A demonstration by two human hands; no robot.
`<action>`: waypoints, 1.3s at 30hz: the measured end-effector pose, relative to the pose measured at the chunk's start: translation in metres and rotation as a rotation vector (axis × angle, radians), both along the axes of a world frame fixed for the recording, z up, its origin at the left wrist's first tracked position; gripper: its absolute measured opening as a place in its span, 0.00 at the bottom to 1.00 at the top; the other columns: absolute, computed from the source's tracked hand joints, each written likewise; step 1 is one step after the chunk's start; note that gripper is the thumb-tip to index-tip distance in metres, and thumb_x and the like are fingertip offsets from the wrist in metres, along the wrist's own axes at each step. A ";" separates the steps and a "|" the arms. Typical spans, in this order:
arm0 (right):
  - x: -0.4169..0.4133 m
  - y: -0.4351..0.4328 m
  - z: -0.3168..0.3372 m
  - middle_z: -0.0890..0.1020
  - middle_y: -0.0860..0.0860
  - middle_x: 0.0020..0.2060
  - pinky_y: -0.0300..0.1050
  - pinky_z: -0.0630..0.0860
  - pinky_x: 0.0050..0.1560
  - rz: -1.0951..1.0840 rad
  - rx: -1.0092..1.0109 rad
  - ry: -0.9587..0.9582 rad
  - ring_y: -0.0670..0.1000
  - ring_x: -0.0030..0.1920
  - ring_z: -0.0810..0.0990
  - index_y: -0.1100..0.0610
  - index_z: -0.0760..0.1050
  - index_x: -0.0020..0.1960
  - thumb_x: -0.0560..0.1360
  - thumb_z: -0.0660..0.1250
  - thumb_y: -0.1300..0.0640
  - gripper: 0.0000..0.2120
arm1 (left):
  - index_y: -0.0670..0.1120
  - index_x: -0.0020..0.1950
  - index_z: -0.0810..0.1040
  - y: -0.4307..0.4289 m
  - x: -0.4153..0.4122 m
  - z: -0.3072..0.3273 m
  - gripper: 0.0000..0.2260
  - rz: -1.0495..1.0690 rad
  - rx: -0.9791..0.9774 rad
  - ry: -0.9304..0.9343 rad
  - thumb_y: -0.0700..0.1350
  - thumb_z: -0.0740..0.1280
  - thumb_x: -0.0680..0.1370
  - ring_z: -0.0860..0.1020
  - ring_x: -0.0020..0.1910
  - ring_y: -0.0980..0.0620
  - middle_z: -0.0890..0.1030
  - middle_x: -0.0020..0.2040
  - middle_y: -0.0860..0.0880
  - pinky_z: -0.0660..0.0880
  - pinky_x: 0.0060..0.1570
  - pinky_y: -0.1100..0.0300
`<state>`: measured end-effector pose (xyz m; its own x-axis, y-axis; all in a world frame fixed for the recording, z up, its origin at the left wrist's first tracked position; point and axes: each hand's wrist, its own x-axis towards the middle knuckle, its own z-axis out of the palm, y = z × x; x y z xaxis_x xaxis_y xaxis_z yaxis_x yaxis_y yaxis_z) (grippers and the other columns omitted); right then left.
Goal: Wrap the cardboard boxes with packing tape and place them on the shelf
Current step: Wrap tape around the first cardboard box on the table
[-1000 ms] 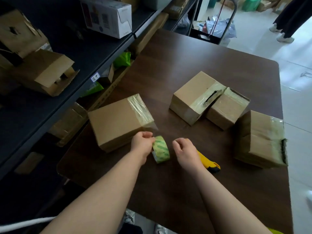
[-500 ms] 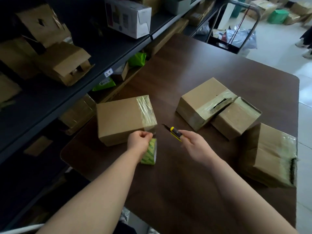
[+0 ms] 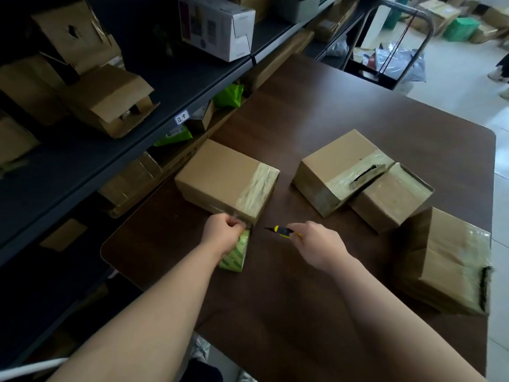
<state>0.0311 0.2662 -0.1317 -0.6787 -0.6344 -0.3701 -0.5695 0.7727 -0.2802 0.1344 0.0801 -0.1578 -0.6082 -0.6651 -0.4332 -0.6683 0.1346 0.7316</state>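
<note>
Head view looks down on a dark brown table (image 3: 316, 299) with a dark shelf (image 3: 170, 86) running along its left edge. The left hand (image 3: 224, 234) is clenched around a roll of tape (image 3: 234, 255) with green print, held upright just off the near right corner of a cardboard box (image 3: 223, 177). This box lies close to the table's left edge, and its right end is already banded with tape. A clear strip seems to run from the hand to that corner, though it is faint.

The right hand (image 3: 316, 244) grips a yellow and black knife (image 3: 281, 231), tip pointing left toward the roll and stopping just short of it.

Toward the middle of the table sit two more boxes touching each other: a taped box with a torn slit (image 3: 338, 169) and a smaller box (image 3: 391, 197) leaning against its right side. A fourth box (image 3: 446, 260), taped at its near end, lies at the table's right edge.

On the shelf sit opened brown cartons (image 3: 102, 97) and a white printed carton (image 3: 217, 26).
</note>
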 end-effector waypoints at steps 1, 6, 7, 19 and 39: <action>0.001 0.006 -0.008 0.74 0.50 0.51 0.48 0.70 0.47 -0.064 -0.015 -0.035 0.57 0.56 0.77 0.44 0.71 0.66 0.81 0.56 0.50 0.15 | 0.47 0.40 0.80 -0.003 0.000 0.000 0.05 0.006 -0.001 -0.024 0.46 0.73 0.73 0.79 0.42 0.49 0.81 0.40 0.48 0.69 0.40 0.60; 0.009 0.011 -0.039 0.72 0.57 0.60 0.52 0.72 0.58 -0.329 -0.036 -0.068 0.61 0.61 0.72 0.51 0.67 0.71 0.81 0.60 0.53 0.19 | 0.47 0.36 0.78 -0.009 -0.002 0.000 0.09 -0.005 0.000 -0.058 0.48 0.75 0.71 0.78 0.40 0.50 0.79 0.36 0.49 0.69 0.36 0.59; 0.011 0.008 -0.041 0.72 0.58 0.62 0.53 0.72 0.60 -0.373 -0.061 -0.039 0.62 0.62 0.72 0.52 0.67 0.72 0.81 0.60 0.54 0.20 | 0.47 0.37 0.79 -0.009 -0.001 -0.001 0.08 -0.011 -0.003 -0.062 0.47 0.75 0.71 0.78 0.40 0.50 0.80 0.37 0.49 0.69 0.36 0.59; 0.023 -0.057 -0.029 0.59 0.49 0.71 0.43 0.68 0.63 -0.204 -0.494 -0.122 0.53 0.67 0.70 0.36 0.64 0.73 0.79 0.63 0.42 0.24 | 0.51 0.31 0.75 -0.021 0.021 0.003 0.11 -0.016 -0.156 -0.065 0.46 0.76 0.69 0.78 0.39 0.53 0.77 0.33 0.55 0.65 0.30 0.64; 0.023 -0.065 -0.021 0.63 0.49 0.77 0.45 0.64 0.69 -0.270 -0.515 -0.137 0.50 0.75 0.63 0.38 0.67 0.72 0.73 0.71 0.44 0.29 | 0.59 0.62 0.61 -0.044 0.061 0.016 0.24 -0.441 -0.564 -0.116 0.43 0.70 0.74 0.71 0.41 0.57 0.66 0.61 0.51 0.67 0.31 0.66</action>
